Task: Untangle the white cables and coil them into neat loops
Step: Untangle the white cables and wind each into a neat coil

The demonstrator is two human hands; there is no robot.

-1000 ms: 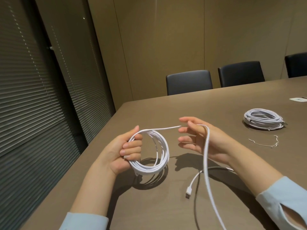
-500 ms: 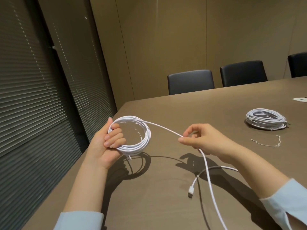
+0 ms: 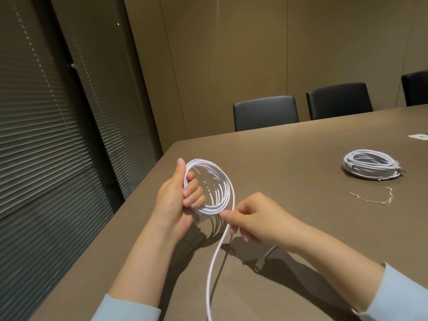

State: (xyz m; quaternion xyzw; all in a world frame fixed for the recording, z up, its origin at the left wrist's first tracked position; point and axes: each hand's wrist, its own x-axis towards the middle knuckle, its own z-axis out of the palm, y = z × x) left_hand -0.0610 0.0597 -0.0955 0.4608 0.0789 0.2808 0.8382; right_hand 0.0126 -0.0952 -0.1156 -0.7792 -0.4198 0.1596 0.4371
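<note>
Trailing off the bottom edge of the frame, slightly right of centre, the loose end of the white cable (image 3: 212, 272) runs up to the right hand (image 3: 259, 220), which sits just right of centre with its fingers curled and pinches the strand between thumb and fingertips. Pale blue sleeves show at the lower left and lower right corners, with bare forearms reaching up from them. From the pinch the strand curves up along the right side of the coil (image 3: 214, 188), a bundle of several white loops held upright above the table (image 3: 289, 158), its shadow falling on the brown top just below it. The left hand (image 3: 178, 198), left of centre, grips the left side of the coil: the thumb lies up along the outside of the loops and the fingers curl through the ring from inside. The two hands are close together, with the bottom of the coil between them.

Farther back, at the right of the frame, a second white cable (image 3: 372, 164) lies flat on the table, already wound into a neat round bundle. Just below it in the frame lies a thin twist tie (image 3: 379, 198), apart from the bundle. A small white object (image 3: 418, 137) lies near the right edge. Beyond the far edge of the table stand dark chairs (image 3: 265, 113) against a tan panelled wall (image 3: 231, 54), and slatted blinds (image 3: 46, 135) fill the left side.
</note>
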